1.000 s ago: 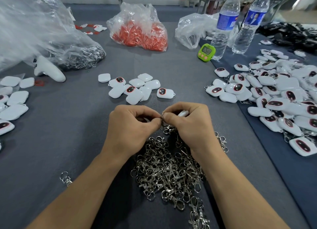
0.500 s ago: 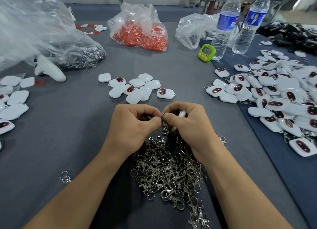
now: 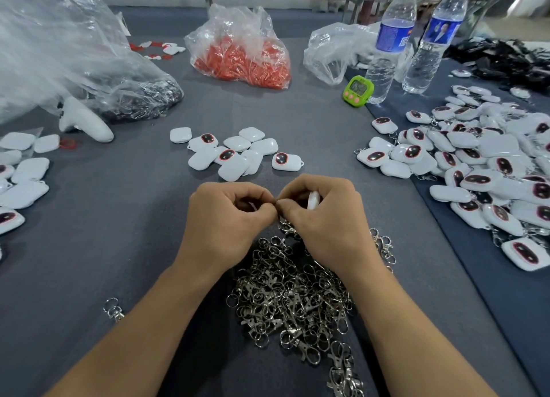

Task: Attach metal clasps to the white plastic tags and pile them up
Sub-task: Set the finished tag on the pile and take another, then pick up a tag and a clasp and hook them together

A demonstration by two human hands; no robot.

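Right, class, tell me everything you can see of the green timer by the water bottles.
The timer is small and lime green, a rounded square that looks like plastic. It has a grey display with digits too blurred to read, and two pink buttons below it. It stands on the grey table, leaning back a little, with its face toward the camera. It sits just left of the nearer bottle at its base, touching it or nearly so. A clear bag lies behind it.

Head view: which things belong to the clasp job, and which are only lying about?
Job: left hand, right hand, tag, clasp between the hands, clasp pile, loose tags, finished pile.
Lying about: bottles, timer, red bag.
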